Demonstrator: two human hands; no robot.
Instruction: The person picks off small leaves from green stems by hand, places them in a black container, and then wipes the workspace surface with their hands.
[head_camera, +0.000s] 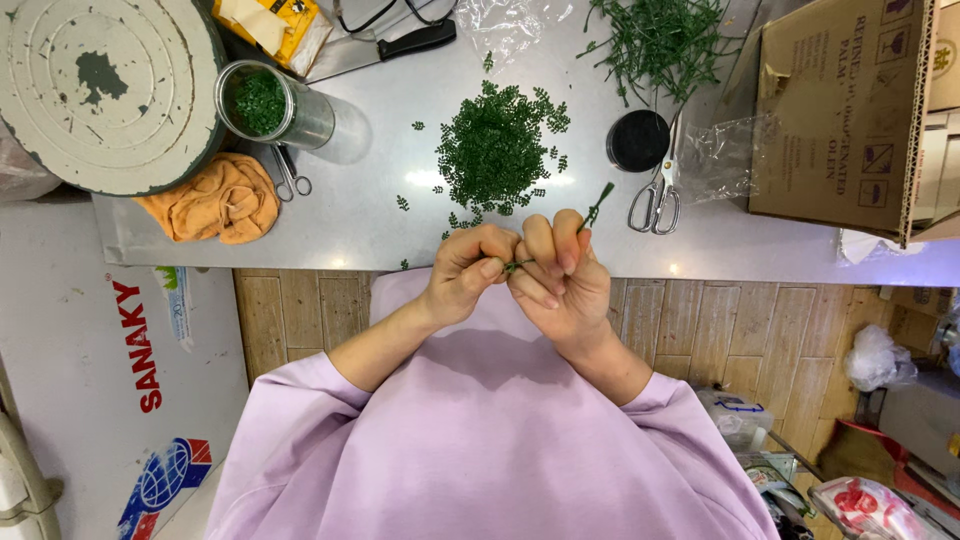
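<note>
A grey table (380, 225) is carrying a green pile (493, 148). Just below the pile, the left hand (466, 272) and right hand (560, 275) are pinching a green stem (597, 207), its free end slanting up-right toward the pile.

green sprig (598, 205): lower stem hidden in fingers | cardboard box (840, 110): cut off at right edge

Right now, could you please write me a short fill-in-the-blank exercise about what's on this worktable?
1. Both hands, left hand and right hand, pinch a thin green ____.
2. The pile of green leaves lies on the ____ table.
3. The cloth beside the small scissors is ____.
4. The clear jar lies on its ____.

Missing words: stem; grey; orange; side
</note>
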